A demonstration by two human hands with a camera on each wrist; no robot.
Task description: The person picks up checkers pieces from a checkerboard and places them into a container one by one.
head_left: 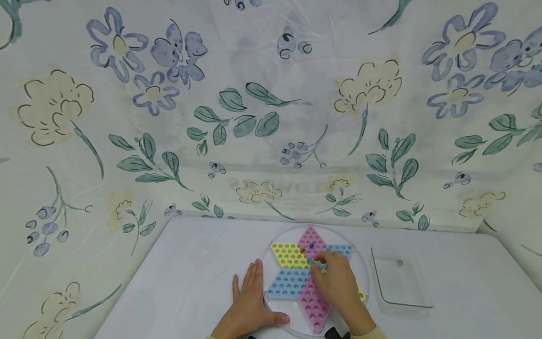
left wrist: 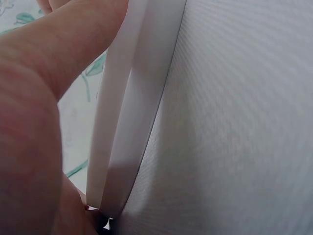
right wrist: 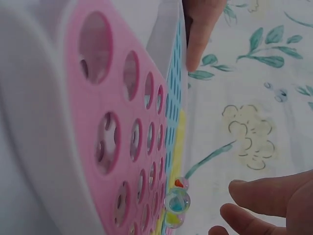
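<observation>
Table [head_left: 190,263] white — floral cloth [head_left: 169,117] hung behind, board [head_left: 292,282] centred.

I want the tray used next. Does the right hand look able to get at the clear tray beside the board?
Probably yes: the right hand is over the board, and the tray lies just to its right with nothing between them.

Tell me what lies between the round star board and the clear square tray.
Head view: only bare white tabletop separates the round, star-patterned marble board from the clear square tray; nothing sits in that gap.
</observation>
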